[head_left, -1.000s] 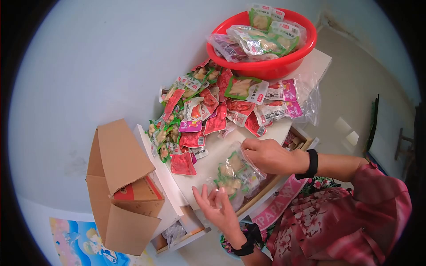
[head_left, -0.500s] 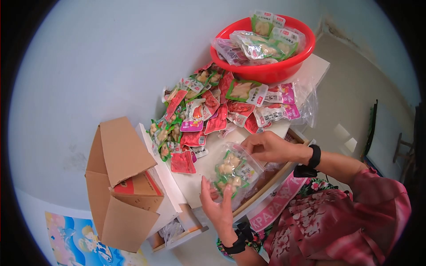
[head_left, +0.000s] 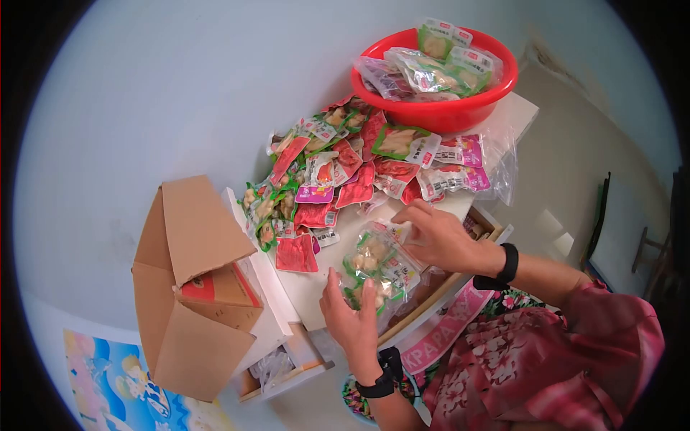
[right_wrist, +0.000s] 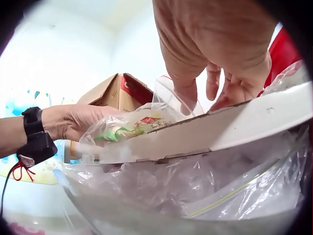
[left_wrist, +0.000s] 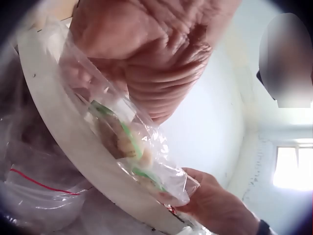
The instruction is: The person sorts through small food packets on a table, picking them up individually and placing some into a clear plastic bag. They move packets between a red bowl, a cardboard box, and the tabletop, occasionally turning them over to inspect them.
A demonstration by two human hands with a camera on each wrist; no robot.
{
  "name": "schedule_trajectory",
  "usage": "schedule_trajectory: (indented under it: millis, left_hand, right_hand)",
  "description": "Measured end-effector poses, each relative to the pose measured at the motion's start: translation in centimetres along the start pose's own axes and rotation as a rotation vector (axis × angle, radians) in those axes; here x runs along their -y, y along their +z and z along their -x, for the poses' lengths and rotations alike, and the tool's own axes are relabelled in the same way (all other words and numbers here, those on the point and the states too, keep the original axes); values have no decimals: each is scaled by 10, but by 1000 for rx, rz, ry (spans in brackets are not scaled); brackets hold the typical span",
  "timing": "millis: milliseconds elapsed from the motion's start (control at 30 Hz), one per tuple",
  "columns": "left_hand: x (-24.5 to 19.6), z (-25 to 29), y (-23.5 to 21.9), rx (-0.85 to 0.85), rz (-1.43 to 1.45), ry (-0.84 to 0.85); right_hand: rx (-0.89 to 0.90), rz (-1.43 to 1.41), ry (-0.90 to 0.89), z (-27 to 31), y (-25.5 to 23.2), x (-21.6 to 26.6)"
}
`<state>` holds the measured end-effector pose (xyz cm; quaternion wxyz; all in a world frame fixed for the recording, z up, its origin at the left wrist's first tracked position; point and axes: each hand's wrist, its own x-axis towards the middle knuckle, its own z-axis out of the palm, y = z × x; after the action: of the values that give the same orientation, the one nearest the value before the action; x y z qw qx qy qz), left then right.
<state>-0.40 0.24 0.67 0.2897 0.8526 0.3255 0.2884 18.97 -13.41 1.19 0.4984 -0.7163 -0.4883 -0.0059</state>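
Note:
A clear zip bag point(head_left: 392, 276) lies over the table's front edge, with green-edged packets of pale food inside. My left hand point(head_left: 351, 316) holds its left end, thumb on the near side and fingers on the far side. Seen in the right wrist view, that end of the bag covers the left fingertips. My right hand point(head_left: 445, 241) is at the bag's other end, its fingers spread apart. Its thumb point(right_wrist: 188, 103) is right at the bag's zip edge in the right wrist view.
Red, green and purple packets point(head_left: 316, 179) are heaped on the white table point(head_left: 298, 291). Behind them stands a red basin point(head_left: 453, 115) of filled bags. An open cardboard box point(head_left: 208, 237) is at the left. Below the table edge, a pulled-out drawer point(head_left: 431, 298) holds clear bags point(right_wrist: 146, 183).
The right hand has gone from pinching the bag's upper edge to spread fingers beside it. My left hand has moved up and closed its thumb and fingers about the bag's left end.

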Motion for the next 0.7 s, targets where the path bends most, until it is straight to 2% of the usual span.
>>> schedule_trajectory:
  millis: [33,133,233,333,433,533,633,700]
  left_hand:
    - [1,-1,0,2,-55,30]
    - [-1,-1,3,-37,-149,123]
    - [-3,-1,4,-60,-42,49]
    - [1,1,9,-124,72,1]
    - [3,6,12,-166,103,-20]
    - [9,7,16,-226,80,12]
    - [1,8,11,-169,141,-69]
    - [-1,8,7,-147,21,-19]
  right_hand:
    - [47,53,106,2,-8,6]
    - [225,-10,156,5,-14,8]
    - [334,-148,155,-2,-7,3]
    - [363,-105,231,-8,-3,6]
    - [417,97,250,-13,-5,24]
    - [447,71,249,-10,0,28]
    - [372,-210,259,-5,6,17]
    - [318,-163,244,-3,6,21]
